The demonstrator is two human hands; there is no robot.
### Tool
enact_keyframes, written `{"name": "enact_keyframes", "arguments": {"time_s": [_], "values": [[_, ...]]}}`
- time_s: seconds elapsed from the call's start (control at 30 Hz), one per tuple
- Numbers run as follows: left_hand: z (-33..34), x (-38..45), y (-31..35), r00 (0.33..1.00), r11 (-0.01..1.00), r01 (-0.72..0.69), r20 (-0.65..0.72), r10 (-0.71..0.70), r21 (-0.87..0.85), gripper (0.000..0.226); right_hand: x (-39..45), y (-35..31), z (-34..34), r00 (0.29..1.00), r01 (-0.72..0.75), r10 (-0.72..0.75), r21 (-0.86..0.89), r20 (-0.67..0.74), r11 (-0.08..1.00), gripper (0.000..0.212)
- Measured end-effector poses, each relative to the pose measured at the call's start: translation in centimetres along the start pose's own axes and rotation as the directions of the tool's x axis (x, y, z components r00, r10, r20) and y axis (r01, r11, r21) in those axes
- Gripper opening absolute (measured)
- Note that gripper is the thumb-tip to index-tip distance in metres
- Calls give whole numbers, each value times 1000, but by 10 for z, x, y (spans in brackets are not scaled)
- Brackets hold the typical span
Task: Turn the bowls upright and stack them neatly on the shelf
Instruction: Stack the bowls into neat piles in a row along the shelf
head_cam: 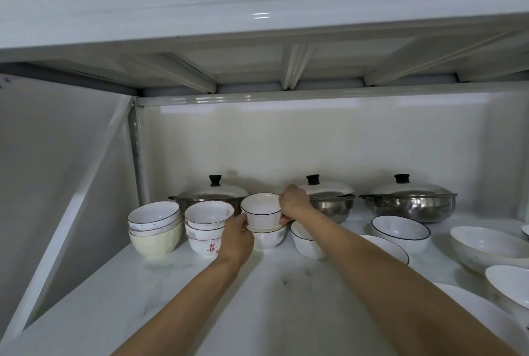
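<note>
Gripping a white bowl (261, 209), both hands (239, 237) neighbour a bowl marked 喜 (204, 247).

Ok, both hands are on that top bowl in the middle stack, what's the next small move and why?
Probably ease the top bowl straight down until it nests, then let go. It sits upright over the lower bowl, the left hand and right hand grip its opposite sides, and it looks slightly raised rather than fully seated.
</note>
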State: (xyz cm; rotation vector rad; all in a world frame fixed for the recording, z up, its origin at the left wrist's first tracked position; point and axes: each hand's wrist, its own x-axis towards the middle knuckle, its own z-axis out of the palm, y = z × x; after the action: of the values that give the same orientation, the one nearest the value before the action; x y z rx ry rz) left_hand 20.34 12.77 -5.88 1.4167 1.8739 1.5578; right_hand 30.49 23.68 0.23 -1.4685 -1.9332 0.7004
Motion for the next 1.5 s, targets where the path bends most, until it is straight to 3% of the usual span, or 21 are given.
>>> {"name": "enact_keyframes", "arguments": {"time_s": [0.23, 0.33, 0.43, 0.53, 0.67, 0.73, 0.8, 0.87, 0.97, 1.1, 1.27, 1.37, 1.5], "values": [[3, -3, -1, 1000, 993, 4, -12, -3, 114, 32, 6, 10, 9, 996, 84, -88, -118, -24, 989, 25], [6, -6, -1, 1000, 989, 10, -24, -7, 150, 39, 5, 12, 9, 994, 92, -100, -147, -53, 985, 9], [8, -7, 1, 1000, 985, 21, -19, -19, 174, 41, 9, 15, 10, 991, 98, -114, -200, -70, 975, 21], [9, -7, 2, 999, 984, 53, -11, -52, 172, 34, 8, 13, 8, 992, 124, -129, -183, -14, 975, 9], [11, -10, -1, 998, 984, 56, -40, -50, 170, 35, 8, 17, -9, 994, 110, -107, -112, 35, 988, 19], [12, -17, 1, 996, 989, 70, -60, -62, 132, 25, 7, 22, -25, 992, 124, -119, -130, 41, 984, 21], [16, -25, 5, 997, 995, 82, 5, -82, 65, 10, 6, 29, -43, 993, 107, -100, -136, 59, 985, 18], [22, -36, 17, 976, 991, 130, 177, -126, -14, 11, 6, 39, -61, 995, 54, -43, -131, 86, 990, 14], [37, -50, 41, 876, 971, 226, 452, -166, -81, 12, 6, 56, -86, 981, -42, 69, -147, 184, 988, 13], [62, -61, 62, 760, 932, 337, 623, -186, -132, 10, -1, 80, -121, 945, -63, 150, -289, 290, 955, 21], [91, -70, 77, 683, 921, 384, 692, -233, -69, 25, -11, 104, -147, 923, -85, 231, -421, 309, 903, 17], [104, -70, 80, 685, 924, 382, 682, -258, -34, 45, -19, 113, -157, 923, -88, 255, -489, 287, 868, 24], [116, -67, 81, 706, 920, 392, 646, -292, -12, 47, -29, 127, -166, 911, -122, 315, -554, 267, 824, 29]]}}
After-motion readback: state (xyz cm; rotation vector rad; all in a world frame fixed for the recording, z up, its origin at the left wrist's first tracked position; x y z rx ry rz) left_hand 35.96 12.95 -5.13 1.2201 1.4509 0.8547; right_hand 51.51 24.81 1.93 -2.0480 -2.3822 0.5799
